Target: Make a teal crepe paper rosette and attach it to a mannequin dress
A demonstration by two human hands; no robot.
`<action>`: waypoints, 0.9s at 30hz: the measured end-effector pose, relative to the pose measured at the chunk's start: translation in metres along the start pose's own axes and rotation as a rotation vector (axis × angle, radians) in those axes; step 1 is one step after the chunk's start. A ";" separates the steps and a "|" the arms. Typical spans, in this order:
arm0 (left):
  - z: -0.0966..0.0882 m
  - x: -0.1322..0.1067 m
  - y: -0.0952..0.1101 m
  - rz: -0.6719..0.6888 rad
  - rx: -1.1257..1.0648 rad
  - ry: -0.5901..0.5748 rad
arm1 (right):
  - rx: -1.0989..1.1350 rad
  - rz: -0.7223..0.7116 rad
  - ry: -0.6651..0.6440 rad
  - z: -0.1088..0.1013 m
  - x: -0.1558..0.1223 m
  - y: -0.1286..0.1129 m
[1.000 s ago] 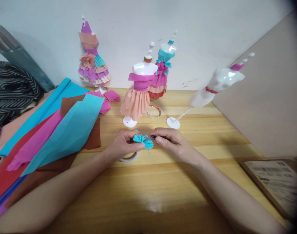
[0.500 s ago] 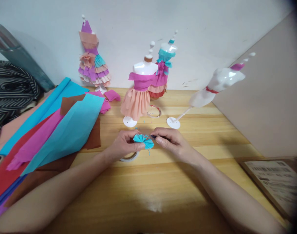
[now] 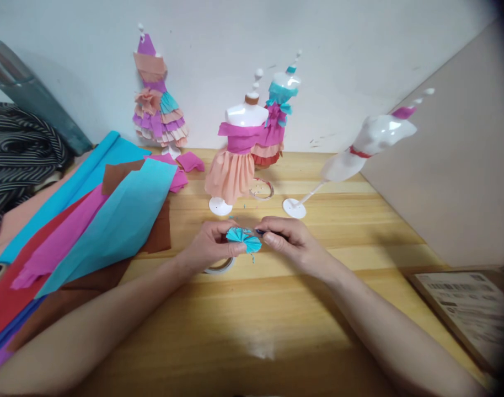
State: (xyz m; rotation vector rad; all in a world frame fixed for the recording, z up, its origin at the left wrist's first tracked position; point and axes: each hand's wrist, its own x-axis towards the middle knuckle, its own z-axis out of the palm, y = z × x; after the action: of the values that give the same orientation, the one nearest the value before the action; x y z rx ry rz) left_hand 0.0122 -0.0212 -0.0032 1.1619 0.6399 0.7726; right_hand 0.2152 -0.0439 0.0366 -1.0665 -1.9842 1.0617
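Between the thumb and fingers of my left hand (image 3: 214, 242) is a teal pleated paper fan (image 3: 244, 239), pinched at its middle so the folds spread to both sides. Facing it from the right, my right hand (image 3: 291, 237) is closed around a small dark-handled tool (image 3: 260, 232). Its front end points at the fan, and its exact kind is mostly hidden by the fingers. Below my left hand lies a roll of tape (image 3: 221, 268), partly covered. Small teal scraps are on the wood near the fan.
Several small mannequins stand behind my hands: one in a pink and peach dress (image 3: 231, 171), and a mostly bare white one (image 3: 346, 157) to the right. Coloured crepe paper sheets (image 3: 111, 220) cover the left. A bangle-like ring (image 3: 272, 190) lies mid-table. A cardboard box (image 3: 462, 309) sits at right.
Both hands and the paper fan stay almost in place. Slightly less of the dark tool's handle shows between the fingers of my right hand.
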 end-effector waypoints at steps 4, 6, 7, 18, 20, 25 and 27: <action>0.000 0.000 0.001 -0.013 0.017 0.005 | 0.001 0.001 -0.006 0.000 -0.001 0.002; 0.000 -0.001 0.001 -0.013 0.020 0.005 | 0.001 -0.001 -0.005 0.001 -0.001 0.002; 0.000 -0.001 0.001 -0.013 0.019 0.004 | 0.000 -0.006 -0.003 0.001 0.000 0.002; 0.000 0.000 0.002 -0.004 0.025 0.003 | -0.038 -0.040 0.011 -0.001 0.001 0.000; -0.001 0.000 0.000 -0.003 0.029 0.004 | -0.056 -0.040 0.017 -0.002 0.001 0.000; -0.002 -0.001 -0.002 0.012 0.046 -0.004 | -0.110 -0.048 0.029 -0.003 0.001 0.000; -0.002 -0.002 -0.001 0.010 0.051 -0.005 | -0.128 -0.057 0.038 -0.004 0.001 0.000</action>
State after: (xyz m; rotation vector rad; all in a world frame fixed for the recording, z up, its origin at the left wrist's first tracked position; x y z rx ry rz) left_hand 0.0094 -0.0214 -0.0045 1.2139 0.6526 0.7657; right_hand 0.2180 -0.0422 0.0387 -1.0819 -2.0619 0.8879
